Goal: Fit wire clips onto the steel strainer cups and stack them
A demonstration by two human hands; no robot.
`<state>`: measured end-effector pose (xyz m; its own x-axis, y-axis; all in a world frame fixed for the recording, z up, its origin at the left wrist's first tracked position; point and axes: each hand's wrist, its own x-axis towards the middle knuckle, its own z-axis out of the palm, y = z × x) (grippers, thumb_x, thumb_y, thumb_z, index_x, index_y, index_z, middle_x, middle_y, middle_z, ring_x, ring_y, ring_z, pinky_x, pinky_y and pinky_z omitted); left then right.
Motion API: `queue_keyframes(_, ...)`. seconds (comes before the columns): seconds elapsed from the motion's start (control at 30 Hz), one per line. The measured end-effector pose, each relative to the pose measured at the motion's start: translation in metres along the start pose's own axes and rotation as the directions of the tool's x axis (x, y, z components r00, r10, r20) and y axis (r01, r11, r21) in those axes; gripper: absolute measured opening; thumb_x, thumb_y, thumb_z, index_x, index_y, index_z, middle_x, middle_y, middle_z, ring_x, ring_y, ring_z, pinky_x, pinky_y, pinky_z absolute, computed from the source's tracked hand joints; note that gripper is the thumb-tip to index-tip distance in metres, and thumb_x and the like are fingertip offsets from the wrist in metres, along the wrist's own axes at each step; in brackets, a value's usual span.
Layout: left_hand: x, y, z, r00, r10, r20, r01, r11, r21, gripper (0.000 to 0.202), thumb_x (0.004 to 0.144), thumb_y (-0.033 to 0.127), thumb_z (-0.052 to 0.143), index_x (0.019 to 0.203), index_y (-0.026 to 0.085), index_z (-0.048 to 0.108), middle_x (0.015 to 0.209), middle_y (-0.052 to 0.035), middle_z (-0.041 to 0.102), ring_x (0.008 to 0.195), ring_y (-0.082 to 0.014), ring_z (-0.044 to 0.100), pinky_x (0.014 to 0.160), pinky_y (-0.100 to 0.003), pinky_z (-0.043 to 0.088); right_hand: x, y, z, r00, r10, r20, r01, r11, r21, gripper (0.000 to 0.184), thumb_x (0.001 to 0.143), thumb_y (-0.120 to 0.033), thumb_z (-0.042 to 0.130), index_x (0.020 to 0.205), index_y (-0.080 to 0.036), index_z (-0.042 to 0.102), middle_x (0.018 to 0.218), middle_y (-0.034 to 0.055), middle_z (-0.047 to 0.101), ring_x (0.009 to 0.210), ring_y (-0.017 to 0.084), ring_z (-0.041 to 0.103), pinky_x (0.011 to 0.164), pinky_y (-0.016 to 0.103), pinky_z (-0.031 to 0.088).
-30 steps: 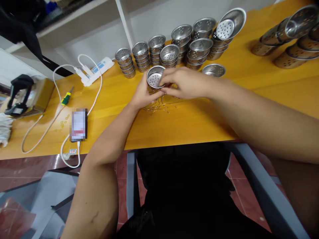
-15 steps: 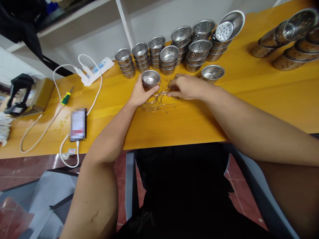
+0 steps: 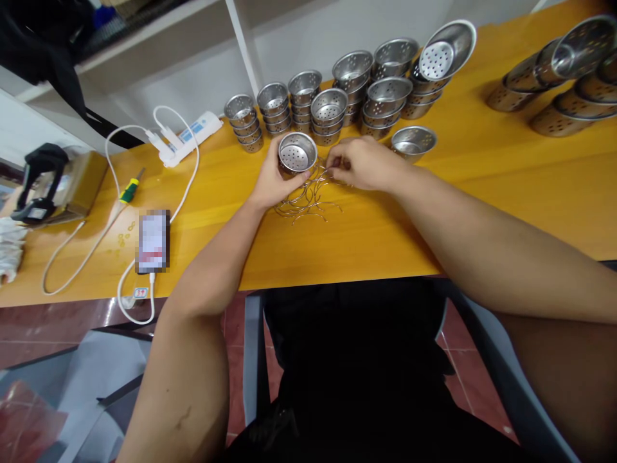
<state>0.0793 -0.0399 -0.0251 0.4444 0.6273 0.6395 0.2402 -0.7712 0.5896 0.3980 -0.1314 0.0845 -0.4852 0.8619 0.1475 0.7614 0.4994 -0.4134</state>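
Observation:
A perforated metal cup point(image 3: 297, 154) is gripped from its left side by my left hand point(image 3: 274, 177), its mouth tipped up toward me. Just to the right, my right hand point(image 3: 357, 164) has thumb and fingertips pinched together at a pile of thin curved wires point(image 3: 308, 199). Those wires lie loose on the table under and in front of the cup. What sits between my right fingertips looks like one of the wires, though it is too fine to see clearly. A single perforated cup point(image 3: 413, 145) stands beyond my right wrist.
Several stacks of perforated cups point(image 3: 329, 109) line the back of the yellow table point(image 3: 506, 193), with more stacks point(image 3: 563, 109) at far right. To the left are a power strip point(image 3: 193, 138), a screwdriver point(image 3: 130, 190), a phone point(image 3: 153, 241) on a white cable and a cardboard box point(image 3: 87, 183).
The cup in my left hand has risen slightly, shifted right and tipped more toward me. My right hand has moved slightly up, its fingers drawn closer together.

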Motion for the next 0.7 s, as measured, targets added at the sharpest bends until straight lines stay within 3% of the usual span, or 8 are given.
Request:
queue_keyframes(0.2, 0.002, 0.007, -0.007, 1.000, 0.015, -0.022, -0.014, 0.999, 0.030, 0.114, 0.106, 0.094, 0.085, 0.193, 0.044, 0.033, 0.182, -0.0142, 0.064, 0.172, -0.0374, 0.071, 0.153, -0.065, 0.058, -0.003, 0.000, -0.010, 0.993, 0.003, -0.114, 0.008, 0.995, 0.096, 0.025, 0.121, -0.047, 0.075, 0.125, -0.025, 0.086, 0.141, 0.0196, 0.089, 0.133, 0.044, 0.084, 0.121, 0.059, 0.067)
queue_keyframes(0.3, 0.002, 0.016, -0.006, 1.000, -0.012, -0.022, 0.012, 1.000, 0.024, 0.113, 0.105, 0.092, 0.088, 0.193, 0.044, 0.035, 0.181, -0.0142, 0.067, 0.172, -0.0372, 0.072, 0.153, -0.065, 0.059, -0.006, -0.004, -0.011, 0.985, -0.003, -0.171, 0.038, 0.979, 0.201, 0.038, 0.122, -0.066, 0.078, 0.119, -0.029, 0.082, 0.143, 0.0195, 0.086, 0.138, 0.043, 0.077, 0.123, 0.062, 0.065)
queue_keyframes(0.47, 0.005, 0.037, -0.003, 0.990, -0.115, -0.081, 0.115, 0.993, -0.003, 0.115, 0.097, 0.098, 0.091, 0.184, 0.037, 0.047, 0.173, -0.0158, 0.070, 0.168, -0.0387, 0.075, 0.151, -0.065, 0.060, -0.008, -0.010, -0.009, 0.970, 0.022, -0.243, 0.063, 0.939, 0.338, 0.062, 0.115, -0.093, 0.076, 0.111, -0.032, 0.080, 0.135, 0.0208, 0.084, 0.126, 0.041, 0.076, 0.120, 0.068, 0.064)
queue_keyframes(0.57, 0.007, 0.041, -0.003, 0.985, -0.120, -0.120, 0.120, 0.993, -0.006, 0.112, 0.097, 0.097, 0.093, 0.181, 0.038, 0.047, 0.171, -0.0139, 0.070, 0.166, -0.0374, 0.076, 0.152, -0.064, 0.060, -0.005, -0.011, -0.004, 0.961, 0.095, -0.261, 0.014, 0.921, 0.389, 0.072, 0.111, -0.102, 0.074, 0.122, -0.032, 0.084, 0.131, 0.0190, 0.087, 0.123, 0.042, 0.078, 0.113, 0.068, 0.068)
queue_keyframes(0.7, 0.006, 0.030, -0.006, 0.988, -0.109, -0.112, 0.107, 0.994, -0.029, 0.115, 0.099, 0.095, 0.094, 0.183, 0.039, 0.040, 0.165, -0.0125, 0.071, 0.158, -0.0346, 0.080, 0.146, -0.063, 0.065, -0.001, -0.011, 0.001, 0.946, 0.141, -0.291, -0.001, 0.900, 0.435, 0.084, 0.111, -0.109, 0.067, 0.141, -0.032, 0.085, 0.133, 0.0178, 0.090, 0.127, 0.042, 0.078, 0.110, 0.065, 0.070)
